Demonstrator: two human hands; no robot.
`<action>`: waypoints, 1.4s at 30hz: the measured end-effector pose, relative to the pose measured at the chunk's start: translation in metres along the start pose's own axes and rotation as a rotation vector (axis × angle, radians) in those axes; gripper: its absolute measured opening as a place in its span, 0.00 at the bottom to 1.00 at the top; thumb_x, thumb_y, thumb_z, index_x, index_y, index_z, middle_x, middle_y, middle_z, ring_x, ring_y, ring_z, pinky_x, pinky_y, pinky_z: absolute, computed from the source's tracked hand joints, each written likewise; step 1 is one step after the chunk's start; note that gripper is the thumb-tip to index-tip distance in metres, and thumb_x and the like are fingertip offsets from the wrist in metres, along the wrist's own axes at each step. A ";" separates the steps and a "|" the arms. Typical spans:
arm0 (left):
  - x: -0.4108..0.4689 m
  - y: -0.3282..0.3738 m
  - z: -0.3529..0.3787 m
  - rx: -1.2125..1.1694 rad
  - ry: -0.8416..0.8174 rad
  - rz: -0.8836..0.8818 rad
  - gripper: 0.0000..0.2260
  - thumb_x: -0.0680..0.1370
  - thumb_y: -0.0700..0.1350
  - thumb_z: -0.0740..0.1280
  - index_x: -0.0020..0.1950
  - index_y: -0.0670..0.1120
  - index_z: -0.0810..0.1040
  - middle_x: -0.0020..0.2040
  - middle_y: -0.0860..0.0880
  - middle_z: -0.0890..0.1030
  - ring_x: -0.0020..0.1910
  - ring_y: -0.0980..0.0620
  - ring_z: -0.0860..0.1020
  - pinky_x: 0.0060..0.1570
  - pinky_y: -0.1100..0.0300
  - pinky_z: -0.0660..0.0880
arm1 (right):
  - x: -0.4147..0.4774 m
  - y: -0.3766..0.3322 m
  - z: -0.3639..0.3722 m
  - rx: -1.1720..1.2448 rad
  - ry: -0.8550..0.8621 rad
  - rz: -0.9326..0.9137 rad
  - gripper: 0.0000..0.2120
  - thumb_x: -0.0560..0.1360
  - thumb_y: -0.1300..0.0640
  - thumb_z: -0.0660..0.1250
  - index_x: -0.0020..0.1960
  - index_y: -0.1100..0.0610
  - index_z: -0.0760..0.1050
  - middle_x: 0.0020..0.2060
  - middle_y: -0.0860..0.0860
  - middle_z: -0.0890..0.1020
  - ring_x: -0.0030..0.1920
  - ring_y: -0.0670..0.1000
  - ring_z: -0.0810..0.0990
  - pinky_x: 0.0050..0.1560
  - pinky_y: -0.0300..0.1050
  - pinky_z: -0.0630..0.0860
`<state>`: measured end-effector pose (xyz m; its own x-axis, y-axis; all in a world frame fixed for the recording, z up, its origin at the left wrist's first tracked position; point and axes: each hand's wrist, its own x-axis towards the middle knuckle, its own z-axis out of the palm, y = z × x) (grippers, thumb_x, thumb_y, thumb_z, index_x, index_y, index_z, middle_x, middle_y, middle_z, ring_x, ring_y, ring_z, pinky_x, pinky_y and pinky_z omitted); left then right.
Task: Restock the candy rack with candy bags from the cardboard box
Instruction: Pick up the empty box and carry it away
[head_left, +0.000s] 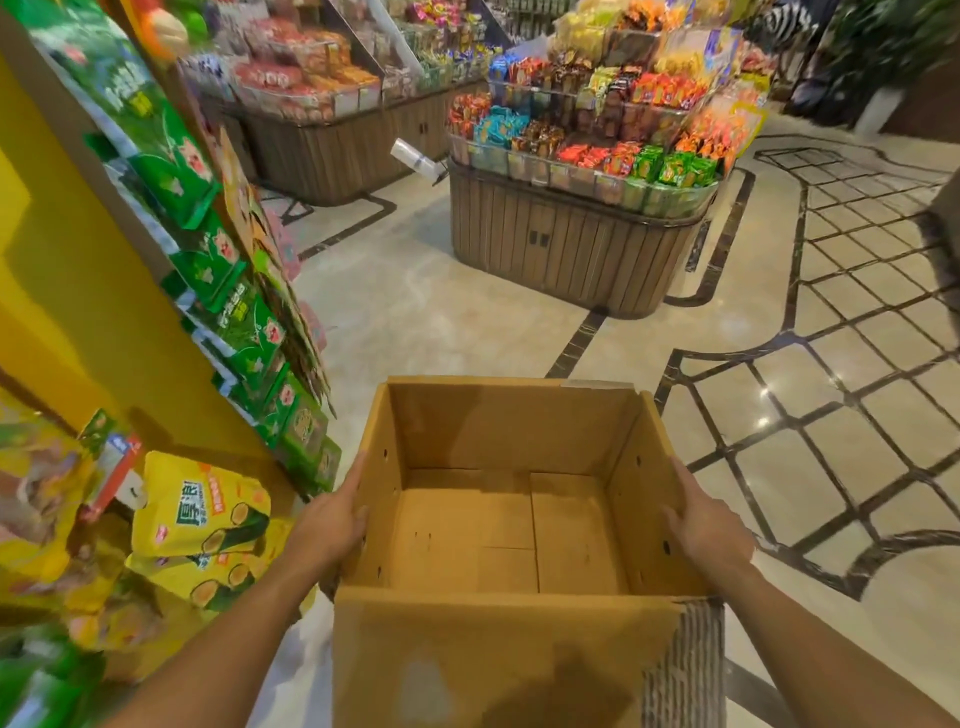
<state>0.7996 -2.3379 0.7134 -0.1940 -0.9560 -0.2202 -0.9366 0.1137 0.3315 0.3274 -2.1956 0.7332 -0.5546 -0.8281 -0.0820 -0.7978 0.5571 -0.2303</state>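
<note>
An open cardboard box sits low in the middle of the view, and its inside shows only bare cardboard. My left hand presses flat against the box's left wall with straight fingers. My right hand lies flat against the right wall. The box is carried between the two palms. To the left stands the yellow candy rack, hung with green bags. Yellow candy bags lie on its lower shelf, close to my left forearm.
A wooden island display piled with colourful snack packs stands ahead on the right. A second wooden display is further back on the left. Glossy tiled floor runs between them. A person's dark clothing shows at the right edge.
</note>
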 end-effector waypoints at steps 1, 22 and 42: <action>0.016 0.004 -0.001 -0.006 -0.004 -0.003 0.42 0.84 0.50 0.63 0.81 0.65 0.31 0.47 0.45 0.85 0.41 0.47 0.83 0.44 0.47 0.83 | 0.016 -0.004 0.001 -0.003 -0.009 -0.004 0.34 0.83 0.42 0.58 0.81 0.36 0.41 0.53 0.50 0.84 0.39 0.49 0.79 0.35 0.44 0.78; 0.323 0.005 0.101 0.022 -0.156 -0.252 0.43 0.84 0.48 0.64 0.81 0.64 0.30 0.32 0.47 0.78 0.29 0.48 0.77 0.27 0.55 0.71 | 0.374 -0.069 0.173 -0.121 -0.342 0.058 0.33 0.81 0.51 0.59 0.80 0.36 0.47 0.52 0.59 0.83 0.46 0.62 0.82 0.47 0.58 0.81; 0.473 -0.135 0.407 -0.077 -0.178 -0.312 0.33 0.86 0.57 0.55 0.81 0.67 0.34 0.70 0.45 0.77 0.56 0.41 0.81 0.58 0.43 0.80 | 0.431 -0.058 0.548 -0.061 -0.298 0.067 0.35 0.84 0.49 0.60 0.80 0.35 0.40 0.38 0.51 0.78 0.31 0.51 0.77 0.30 0.48 0.78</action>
<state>0.7157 -2.6951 0.1912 0.0438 -0.8787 -0.4754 -0.9353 -0.2034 0.2896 0.2638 -2.6187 0.1801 -0.5201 -0.7659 -0.3780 -0.7794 0.6066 -0.1566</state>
